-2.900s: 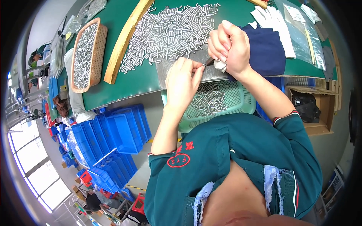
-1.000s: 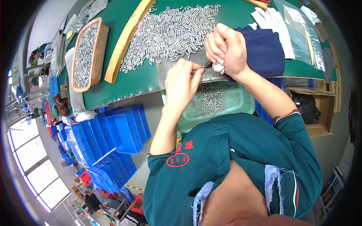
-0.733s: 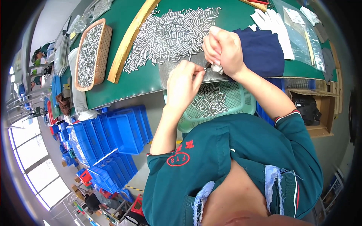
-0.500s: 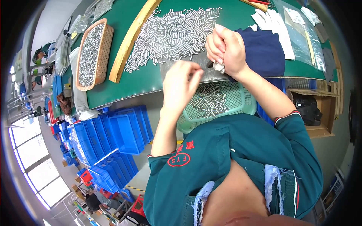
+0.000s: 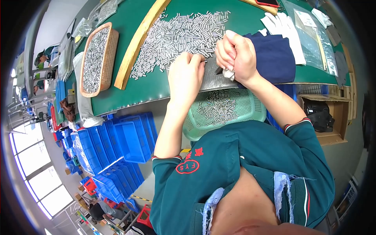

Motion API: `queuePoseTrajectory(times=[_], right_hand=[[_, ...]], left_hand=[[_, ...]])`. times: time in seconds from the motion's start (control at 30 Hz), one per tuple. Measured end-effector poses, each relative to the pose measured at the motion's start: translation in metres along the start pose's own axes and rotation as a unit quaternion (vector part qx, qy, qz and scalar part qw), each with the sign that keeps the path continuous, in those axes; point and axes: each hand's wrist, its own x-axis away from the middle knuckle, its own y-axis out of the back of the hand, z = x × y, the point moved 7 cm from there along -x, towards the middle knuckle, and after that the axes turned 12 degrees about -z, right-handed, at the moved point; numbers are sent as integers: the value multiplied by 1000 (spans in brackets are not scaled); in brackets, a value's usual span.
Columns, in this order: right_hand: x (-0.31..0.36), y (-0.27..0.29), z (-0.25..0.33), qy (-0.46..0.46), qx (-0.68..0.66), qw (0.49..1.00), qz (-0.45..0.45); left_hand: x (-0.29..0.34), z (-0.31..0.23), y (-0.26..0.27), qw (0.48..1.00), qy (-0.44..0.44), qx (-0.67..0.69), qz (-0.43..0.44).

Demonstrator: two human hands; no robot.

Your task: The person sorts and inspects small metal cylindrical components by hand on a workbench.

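Note:
My left hand [image 5: 185, 76] is closed in a pinch at the near edge of a loose pile of short metal pins [image 5: 180, 33]. A small metal pin [image 5: 205, 61] shows at its fingertips. Beneath both hands lies a grey metal plate [image 5: 209, 80] at the bench's front edge. Over the plate's right part, my right hand [image 5: 238, 58] is a fist around something wrapped in white cloth [image 5: 228, 74]; a dark pointed piece [image 5: 220, 71] juts out beside it. Under the bench edge, a green perforated basket [image 5: 250, 111] holds more pins.
A wooden strip [image 5: 135, 49] borders the pile on the left; beyond it stands an orange-tan basket [image 5: 111, 58] full of pins. Dark blue cloth [image 5: 274, 58] and white gloves [image 5: 284, 29] lie to the right. Blue bins [image 5: 131, 141] stack at lower left. An open cardboard box [image 5: 340, 117] sits right.
My left hand has moved from over the plate up toward the pile, and its fingers have drawn together on a pin. My right fist stays in nearly the same place.

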Motion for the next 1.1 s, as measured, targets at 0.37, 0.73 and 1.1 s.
queuePoseTrajectory(times=[0.37,0.73,1.1], right_hand=[[-1,5,3,8,-35,999,5],[2,2,2,16,-15,1000,3],[-1,5,5,28,-6,999,-21]], left_hand=[[25,-6,-8,985,122,121,28],[28,0,-11,975,165,142,35],[29,2,-11,970,165,175,31]])
